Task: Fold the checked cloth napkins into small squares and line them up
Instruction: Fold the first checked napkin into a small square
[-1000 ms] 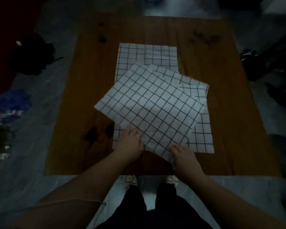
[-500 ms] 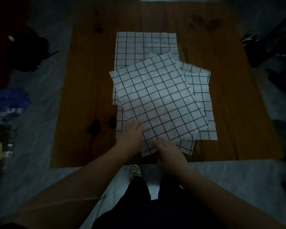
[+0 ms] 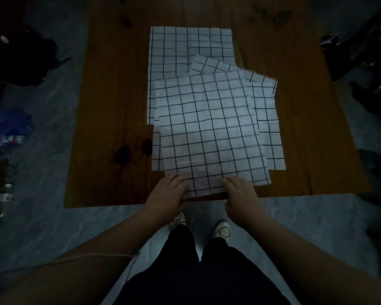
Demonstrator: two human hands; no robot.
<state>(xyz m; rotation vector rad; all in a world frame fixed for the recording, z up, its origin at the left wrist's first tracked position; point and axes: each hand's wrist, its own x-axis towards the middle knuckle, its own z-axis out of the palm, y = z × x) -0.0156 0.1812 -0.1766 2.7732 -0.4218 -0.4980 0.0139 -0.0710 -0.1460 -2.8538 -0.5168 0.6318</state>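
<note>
The top napkin (image 3: 209, 130) is gripped at its near edge by the left hand (image 3: 165, 194) and right hand (image 3: 241, 195), near the table's (image 3: 110, 106) front edge.

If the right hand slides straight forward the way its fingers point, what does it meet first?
The right hand already rests on the top white black-checked cloth napkin; going forward it would probably only cross more of this cloth.
</note>
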